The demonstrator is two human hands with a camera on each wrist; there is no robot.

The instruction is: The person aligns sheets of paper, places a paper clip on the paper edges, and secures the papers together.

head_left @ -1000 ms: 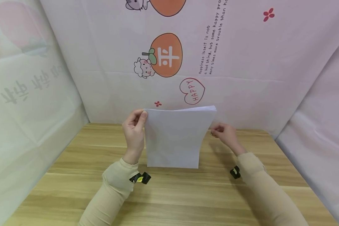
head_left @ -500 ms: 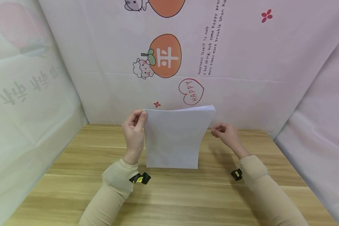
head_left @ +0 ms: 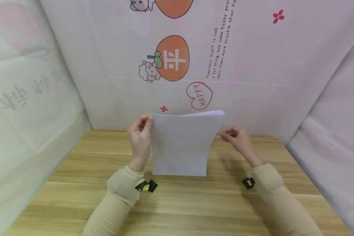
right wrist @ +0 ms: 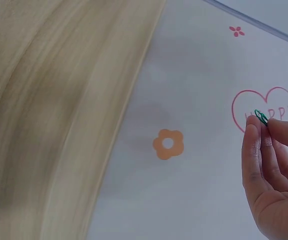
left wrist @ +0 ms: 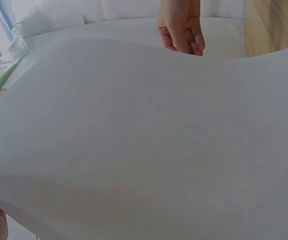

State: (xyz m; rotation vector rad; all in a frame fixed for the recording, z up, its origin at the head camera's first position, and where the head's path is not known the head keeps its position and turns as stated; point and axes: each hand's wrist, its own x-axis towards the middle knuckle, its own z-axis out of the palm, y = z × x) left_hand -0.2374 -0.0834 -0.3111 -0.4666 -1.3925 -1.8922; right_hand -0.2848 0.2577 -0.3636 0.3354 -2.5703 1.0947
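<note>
In the head view my left hand (head_left: 140, 139) pinches the upper left corner of several white paper sheets (head_left: 180, 144), thumb in front. The sheets stand upright over the table, their top edges fanned slightly apart towards the right corner. Past their right edge, my right hand (head_left: 238, 139) is held apart from the paper. Seen from the right wrist, its thumb and fingertips pinch a small green paper clip (right wrist: 260, 117), the looped end sticking out. Paper (left wrist: 144, 135) fills most of the left wrist view, with the right hand (left wrist: 181, 25) beyond its edge.
A wooden table (head_left: 177, 209) lies beneath both hands. Behind it hangs a white printed cloth (head_left: 253, 65), and more cloth closes off the left and right sides. Black wrist cameras (head_left: 152, 186) stick out from both sleeves.
My right hand has shifted very slightly to the right and up, still pinching the paper clip. The left hand and the sheets stay nearly still.
</note>
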